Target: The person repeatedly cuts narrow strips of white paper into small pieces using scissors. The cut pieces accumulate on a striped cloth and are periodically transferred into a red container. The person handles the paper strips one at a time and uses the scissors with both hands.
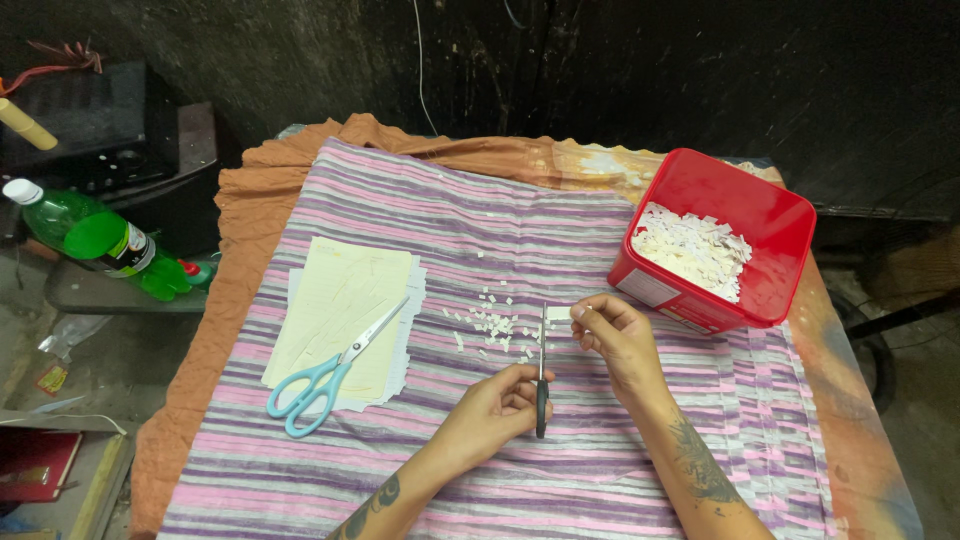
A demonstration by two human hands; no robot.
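My left hand [497, 405] grips the dark handles of a pair of scissors [542, 370], blades pointing away from me. My right hand [612, 335] pinches a small white paper strip [558, 313] right beside the blade tips. Several tiny white paper bits [490, 325] lie scattered on the striped cloth [560, 470] just left of the blades. A red plastic tub [760, 215] holding a heap of similar white paper pieces stands tilted at the right, a short way beyond my right hand.
A second pair of scissors with light blue handles [322, 378] lies on a stack of pale yellow paper sheets [345, 300] at the left. An orange cloth [240, 270] lies under the striped one. Green plastic bottles [100, 240] rest on a side surface at far left.
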